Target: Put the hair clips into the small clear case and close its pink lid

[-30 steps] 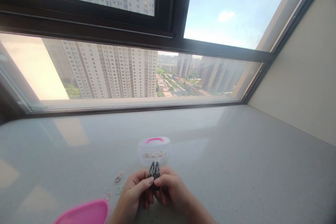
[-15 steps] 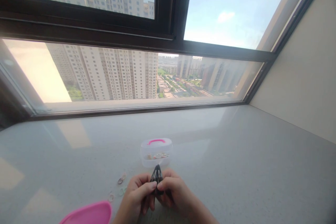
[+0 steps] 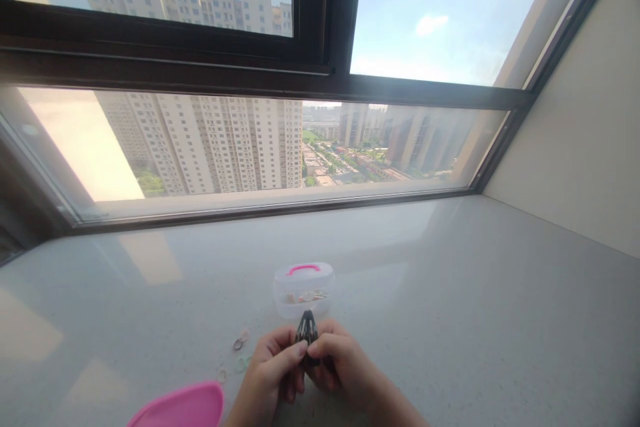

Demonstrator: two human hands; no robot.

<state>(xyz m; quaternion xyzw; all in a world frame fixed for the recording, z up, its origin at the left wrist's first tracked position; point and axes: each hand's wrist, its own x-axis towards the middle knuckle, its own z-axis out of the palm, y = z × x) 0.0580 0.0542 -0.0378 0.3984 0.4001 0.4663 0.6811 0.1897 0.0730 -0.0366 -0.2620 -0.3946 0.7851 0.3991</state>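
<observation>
Left grip point(image 3: 276, 359) and right grip point(image 3: 344, 355) pinched black clips point(image 3: 307, 331) between them, tips toward the box point(image 3: 304, 283) beyond. Likely light, stiff and slick, they seemed best held by the near ends.

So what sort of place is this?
Probably a pale, speckled, stone-like window ledge high in a residential building: it meets a dark-framed glass window overlooking tall, beige, many-windowed towers.

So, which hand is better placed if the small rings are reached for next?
The left hand seems better placed: the small rings lie to its left, and the right hand is farther away. Both hands hold black clips, so the left would probably have to let go first.
</observation>
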